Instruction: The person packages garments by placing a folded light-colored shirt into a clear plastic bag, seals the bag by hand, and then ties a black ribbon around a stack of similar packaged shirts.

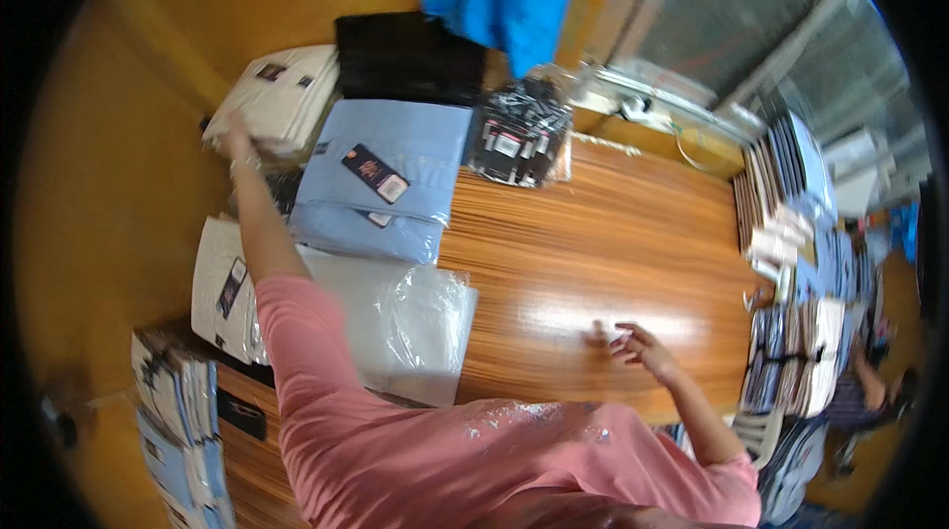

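Worktop (pixel 613 262): glossy varnished wood, streaky grain. Folded light-blue shirts (pixel 390 158): matt cloth, card tags. Clear bags (pixel 410 326): shiny crinkled plastic. Pink sleeve (pixel 326 361): soft matt cloth.

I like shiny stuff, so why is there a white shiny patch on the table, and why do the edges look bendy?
Head view: the white patch is light glaring off the glossy wooden table. The fisheye lens bends straight edges near the rim. The left hand, at the cream folded shirts, looks smeared with blur.
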`<state>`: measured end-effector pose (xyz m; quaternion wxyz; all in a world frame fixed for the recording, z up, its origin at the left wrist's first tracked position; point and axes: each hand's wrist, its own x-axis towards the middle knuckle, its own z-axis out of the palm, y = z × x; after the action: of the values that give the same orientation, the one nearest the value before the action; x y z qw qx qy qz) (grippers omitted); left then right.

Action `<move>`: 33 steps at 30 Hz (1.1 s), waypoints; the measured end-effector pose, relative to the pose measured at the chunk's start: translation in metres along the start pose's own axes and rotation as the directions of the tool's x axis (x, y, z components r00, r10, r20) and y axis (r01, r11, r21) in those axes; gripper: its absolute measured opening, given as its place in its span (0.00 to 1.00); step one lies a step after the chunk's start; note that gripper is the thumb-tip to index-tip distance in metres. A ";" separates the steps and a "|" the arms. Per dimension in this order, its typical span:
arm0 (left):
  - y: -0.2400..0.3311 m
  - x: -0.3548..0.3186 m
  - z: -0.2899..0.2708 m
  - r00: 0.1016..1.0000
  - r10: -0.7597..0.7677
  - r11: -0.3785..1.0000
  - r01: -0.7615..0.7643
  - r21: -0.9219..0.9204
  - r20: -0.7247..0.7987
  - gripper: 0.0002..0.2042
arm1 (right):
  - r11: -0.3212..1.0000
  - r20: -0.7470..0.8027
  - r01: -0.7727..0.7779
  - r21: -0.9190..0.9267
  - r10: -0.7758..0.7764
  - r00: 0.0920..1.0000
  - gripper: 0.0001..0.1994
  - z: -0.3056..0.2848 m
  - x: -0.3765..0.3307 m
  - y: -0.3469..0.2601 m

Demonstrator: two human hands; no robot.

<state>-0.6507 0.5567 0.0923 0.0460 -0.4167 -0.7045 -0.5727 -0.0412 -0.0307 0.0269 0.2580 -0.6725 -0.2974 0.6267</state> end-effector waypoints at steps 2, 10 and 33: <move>0.033 -0.051 0.022 0.995 0.095 0.994 -0.094 -0.053 0.015 0.36 | 0.994 -0.073 0.035 0.104 -0.028 0.997 0.23 -0.010 -0.015 0.028; 0.238 -0.307 -0.094 0.802 0.539 0.573 -0.573 -0.586 -0.257 0.34 | 0.971 -0.273 0.106 0.215 -0.044 0.961 0.26 -0.023 -0.083 0.137; 0.444 -0.947 -0.378 -0.865 0.466 0.836 0.361 -0.413 0.187 0.26 | -0.126 0.009 0.152 0.980 0.798 0.603 0.29 0.131 -0.300 0.621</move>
<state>0.0918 -0.2702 0.0486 -0.6458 -0.7423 0.0587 0.1688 -0.1356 -0.6796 -0.2234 0.5354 -0.5008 0.5468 0.4044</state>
